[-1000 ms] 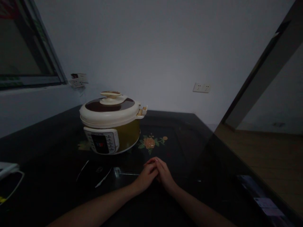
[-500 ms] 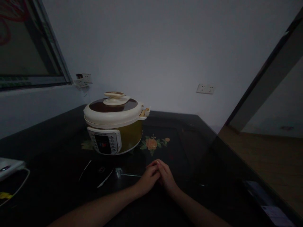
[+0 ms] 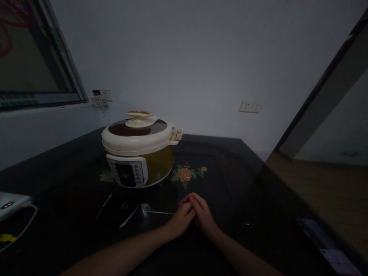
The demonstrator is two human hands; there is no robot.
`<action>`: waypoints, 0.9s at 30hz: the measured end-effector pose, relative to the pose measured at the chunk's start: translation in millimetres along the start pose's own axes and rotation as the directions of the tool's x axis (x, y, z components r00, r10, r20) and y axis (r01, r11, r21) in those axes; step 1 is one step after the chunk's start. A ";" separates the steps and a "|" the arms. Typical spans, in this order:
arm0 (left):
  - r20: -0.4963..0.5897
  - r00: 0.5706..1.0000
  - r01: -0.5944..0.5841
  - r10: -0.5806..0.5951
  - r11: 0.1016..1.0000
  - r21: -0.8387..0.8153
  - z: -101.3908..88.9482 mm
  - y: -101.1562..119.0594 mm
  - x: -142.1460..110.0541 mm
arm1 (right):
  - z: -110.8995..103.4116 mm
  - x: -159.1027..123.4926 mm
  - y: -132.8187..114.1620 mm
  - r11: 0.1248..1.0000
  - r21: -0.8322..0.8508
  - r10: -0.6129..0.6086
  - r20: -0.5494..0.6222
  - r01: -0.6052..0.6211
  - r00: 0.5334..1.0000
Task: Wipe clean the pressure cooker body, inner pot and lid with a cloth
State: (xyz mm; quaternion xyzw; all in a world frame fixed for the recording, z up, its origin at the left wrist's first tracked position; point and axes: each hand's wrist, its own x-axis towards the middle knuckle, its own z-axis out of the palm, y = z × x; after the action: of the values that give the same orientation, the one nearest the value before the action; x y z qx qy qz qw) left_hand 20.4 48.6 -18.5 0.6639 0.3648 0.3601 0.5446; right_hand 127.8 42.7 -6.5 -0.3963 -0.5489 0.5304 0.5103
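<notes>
Glossy black tabletop [image 3: 253, 188], pretty dim: left hand [image 3: 180, 217] and right hand [image 3: 206, 219] clasped, fingers [image 3: 199, 202] together, round cream-and-gold plastic cooker [image 3: 158, 165] beyond them, leftward. Loose clasp works best imo.

Cream-and-olive cooker [image 3: 139, 147], lidded, upright on black table [image 3: 241, 176].

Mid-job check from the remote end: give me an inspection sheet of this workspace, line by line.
Surface: glossy black table with a flower pattern.
Main item: cooker on the table, lid on.
Clutter: black object in front of the cooker; flat dark item near the right edge; white device and yellow item at far left.
Grip: left hand and right hand together; no object visible between them.
Cables: white cable by the white device.
Surroundings: dim; wall sockets, window.
</notes>
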 end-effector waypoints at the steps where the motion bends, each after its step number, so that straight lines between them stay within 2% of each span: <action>1: 0.004 1.000 0.004 -0.004 1.000 -0.003 0.1 1.0 -0.5 | 0.1 -0.2 -0.8 1.000 -0.007 -0.002 0.000 0.002 1.000; 5: 0.032 0.999 0.030 -0.028 0.999 -0.042 0.5 2.3 -1.2 | 0.2 -1.1 -3.5 0.998 -0.055 0.010 -0.002 -0.010 1.000; 14: -0.001 1.000 0.023 -0.023 0.999 0.040 -0.4 9.0 -1.0 | 1.1 0.3 -0.8 0.999 -0.016 0.034 0.001 -0.034 0.999; 20: -0.012 1.000 0.023 -0.023 0.999 0.034 0.4 4.7 -1.1 | -0.1 -0.7 1.5 1.000 -0.009 -0.001 -0.007 0.001 1.000; 24: -0.020 1.000 -0.013 0.015 0.999 0.051 -0.3 1.5 -0.4 | 0.5 -1.6 1.2 1.000 -0.015 0.004 -0.005 -0.004 1.000; 27: -0.017 1.000 0.004 -0.003 0.999 0.044 -0.8 1.1 -0.7 | 1.6 -2.0 -2.4 1.000 -0.013 0.014 -0.009 -0.014 1.000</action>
State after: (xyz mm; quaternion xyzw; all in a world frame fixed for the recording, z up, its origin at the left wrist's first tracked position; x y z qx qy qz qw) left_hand 19.5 48.2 -17.3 0.6719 0.3783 0.3564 0.5276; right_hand 126.8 40.1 -4.2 -0.4056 -0.5475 0.5285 0.5063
